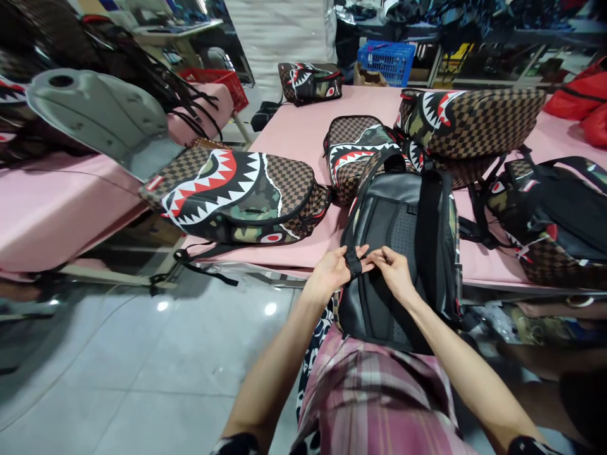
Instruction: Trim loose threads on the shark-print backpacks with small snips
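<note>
A backpack (391,221) with a black padded back leans from the table edge toward my lap, its back panel and straps facing me. My left hand (332,270) is closed round the lower part of a black shoulder strap (351,249), at its buckle. Close beside it, my right hand (392,270) is pinched just right of the strap; whatever lies between those fingertips is too small to make out. Left of my hands lies a checked backpack (237,196) with a red and white shark-mouth print. Another shark-print backpack (358,142) lies just behind the one I hold.
More backpacks lie at the right (559,215) and far end of the pink-covered table (284,256). A grey chair (104,120) stands at the left by another pink table. A blue crate (386,62) is at the back, and red bags (581,104) lie far right.
</note>
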A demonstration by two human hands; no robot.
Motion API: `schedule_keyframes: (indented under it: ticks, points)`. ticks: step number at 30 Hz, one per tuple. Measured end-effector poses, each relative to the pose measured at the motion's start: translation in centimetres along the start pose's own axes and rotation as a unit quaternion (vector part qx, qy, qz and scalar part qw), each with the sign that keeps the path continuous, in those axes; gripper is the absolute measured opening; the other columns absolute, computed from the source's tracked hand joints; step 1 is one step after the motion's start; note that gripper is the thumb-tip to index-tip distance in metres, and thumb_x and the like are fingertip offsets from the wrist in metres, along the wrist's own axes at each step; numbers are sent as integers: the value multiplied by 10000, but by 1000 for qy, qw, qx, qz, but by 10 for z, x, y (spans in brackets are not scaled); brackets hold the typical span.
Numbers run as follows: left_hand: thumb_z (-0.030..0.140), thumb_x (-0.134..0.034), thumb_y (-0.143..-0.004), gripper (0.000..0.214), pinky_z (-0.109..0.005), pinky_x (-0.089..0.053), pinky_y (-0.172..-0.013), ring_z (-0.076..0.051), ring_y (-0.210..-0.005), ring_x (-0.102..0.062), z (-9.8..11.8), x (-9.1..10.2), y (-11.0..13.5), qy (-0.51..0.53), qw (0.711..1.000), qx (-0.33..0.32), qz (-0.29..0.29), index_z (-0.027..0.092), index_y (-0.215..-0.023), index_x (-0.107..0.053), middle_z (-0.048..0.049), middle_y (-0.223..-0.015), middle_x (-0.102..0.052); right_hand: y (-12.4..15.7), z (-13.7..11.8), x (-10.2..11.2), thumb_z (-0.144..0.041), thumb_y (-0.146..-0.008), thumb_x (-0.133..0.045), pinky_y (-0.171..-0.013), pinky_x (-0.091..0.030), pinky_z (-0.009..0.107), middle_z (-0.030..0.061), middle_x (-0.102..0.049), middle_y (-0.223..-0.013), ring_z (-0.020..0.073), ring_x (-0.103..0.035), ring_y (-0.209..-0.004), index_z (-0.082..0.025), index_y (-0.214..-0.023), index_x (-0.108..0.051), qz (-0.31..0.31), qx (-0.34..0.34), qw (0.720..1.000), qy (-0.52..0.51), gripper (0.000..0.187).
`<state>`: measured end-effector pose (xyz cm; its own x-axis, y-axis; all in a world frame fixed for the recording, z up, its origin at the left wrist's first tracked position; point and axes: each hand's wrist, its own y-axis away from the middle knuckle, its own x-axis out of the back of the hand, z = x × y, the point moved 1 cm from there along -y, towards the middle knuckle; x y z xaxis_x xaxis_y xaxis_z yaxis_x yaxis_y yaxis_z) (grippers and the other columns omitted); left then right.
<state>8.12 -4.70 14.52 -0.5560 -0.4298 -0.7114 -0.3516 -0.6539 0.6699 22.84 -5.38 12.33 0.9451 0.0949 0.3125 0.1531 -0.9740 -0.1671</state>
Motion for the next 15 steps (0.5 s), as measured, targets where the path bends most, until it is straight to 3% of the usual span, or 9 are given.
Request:
schedule_keyframes:
  ticks: [3,6,9,12,15]
  points:
    - [208,-256,-925,293,-537,-494,-802,-280,-911,-648,2,2,-3,24,1000,11,5,87,-1096,-460,-129,-909,-666,13,1,9,-398,-820,-540,-640,-404,263,23,-603,-786,155,-550,-693,-200,-888,-657,21,29,998,61,240]
    - [201,-267,-923,327,-496,-507,-804,-285,-962,-631,4,2,-2,28,1000,9,-4,54,-1160,-438,-134,-909,-663,29,3,13,-402,-798,-585,-723,-401,306,56,-621,-933,194,-567,-813,-210,-1112,-559,21,90,979,184,369]
    - [196,-279,-916,350,-482,-509,-817,-291,-1023,-604,6,3,-1,48,999,21,-13,45,-1203,-412,-135,-926,-658,36,7,14,-330,-857,-522,-758,-348,346,58,-638,-868,192,-557,-780,-187,-1027,-550,38,156,950,267,225]
    - [208,-281,-917,341,-502,-509,-817,-309,-1071,-575,6,4,0,65,997,44,-21,65,-1193,-421,-127,-931,-653,33,11,12,-279,-866,-525,-766,-308,354,40,-659,-829,168,-543,-721,-184,-914,-555,56,224,929,288,110]
    - [206,-284,-917,325,-513,-514,-808,-315,-1060,-581,7,5,0,72,996,49,-20,71,-1165,-444,-129,-940,-647,27,13,8,-236,-862,-541,-789,-287,355,25,-678,-849,158,-555,-753,-194,-923,-562,55,269,916,291,76]
